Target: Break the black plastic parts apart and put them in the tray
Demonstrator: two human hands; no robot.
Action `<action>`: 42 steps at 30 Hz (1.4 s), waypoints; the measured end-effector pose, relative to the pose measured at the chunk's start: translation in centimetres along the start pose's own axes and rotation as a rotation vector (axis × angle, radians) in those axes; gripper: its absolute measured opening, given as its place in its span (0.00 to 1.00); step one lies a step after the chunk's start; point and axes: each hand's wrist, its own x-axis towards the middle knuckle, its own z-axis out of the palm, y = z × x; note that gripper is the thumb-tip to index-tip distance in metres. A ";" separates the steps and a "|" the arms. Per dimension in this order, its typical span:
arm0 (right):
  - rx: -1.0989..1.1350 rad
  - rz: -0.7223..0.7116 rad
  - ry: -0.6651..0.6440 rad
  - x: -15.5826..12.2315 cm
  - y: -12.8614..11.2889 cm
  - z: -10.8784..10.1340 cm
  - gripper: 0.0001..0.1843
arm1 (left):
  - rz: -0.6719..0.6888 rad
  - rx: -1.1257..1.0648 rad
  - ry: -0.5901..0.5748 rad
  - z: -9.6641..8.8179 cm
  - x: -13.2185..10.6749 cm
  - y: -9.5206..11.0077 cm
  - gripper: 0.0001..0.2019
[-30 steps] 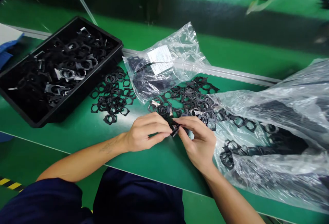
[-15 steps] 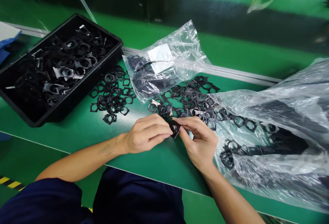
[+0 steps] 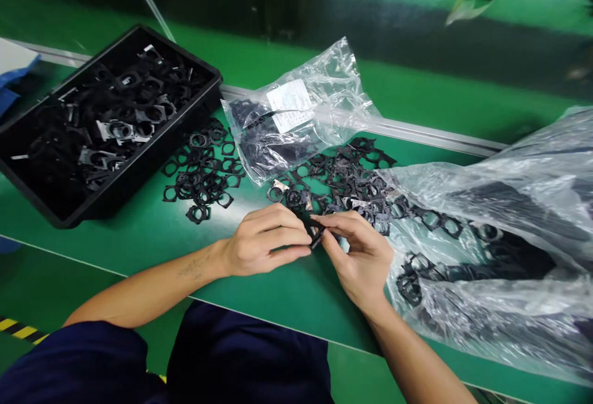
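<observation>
Between my hands is a small black plastic ring-shaped part [image 3: 317, 237], partly covered by the fingertips. My left hand [image 3: 269, 240] pinches its left side, and my right hand [image 3: 359, 252] grips its right side between thumb and fingers. Whether one piece or two pressed together are held, I cannot tell. Just beyond the fingers lies a loose heap of similar black ring parts [image 3: 345, 175], a few with silvery faces. A second pile of black rings [image 3: 199, 175] lies further left on the green table [image 3: 259, 305].
A black bin [image 3: 139, 144] full of black and silvery parts stands at the left. A labelled clear bag [image 3: 319, 83] with black parts lies at the back. At the right, a large open plastic bag [image 3: 509, 324] spills more rings. A metal rail [image 3: 426, 134] edges the table's back.
Both hands stay in nearly the same place. The black part between the fingertips has turned slightly, and the left fingers have shifted a little.
</observation>
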 end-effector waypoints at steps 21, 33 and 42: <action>0.144 0.123 -0.094 0.8 -0.8 -0.4 0.01 | -0.653 -0.457 0.126 0.2 0.0 -0.1 0.07; 0.221 0.327 -0.107 0.8 -0.5 0.1 0.13 | -1.085 -0.741 0.042 0.2 0.0 -1.2 0.16; 0.312 0.418 -0.157 1.1 -0.8 -0.4 0.16 | -1.129 -0.969 -0.147 -0.6 0.2 -2.0 0.15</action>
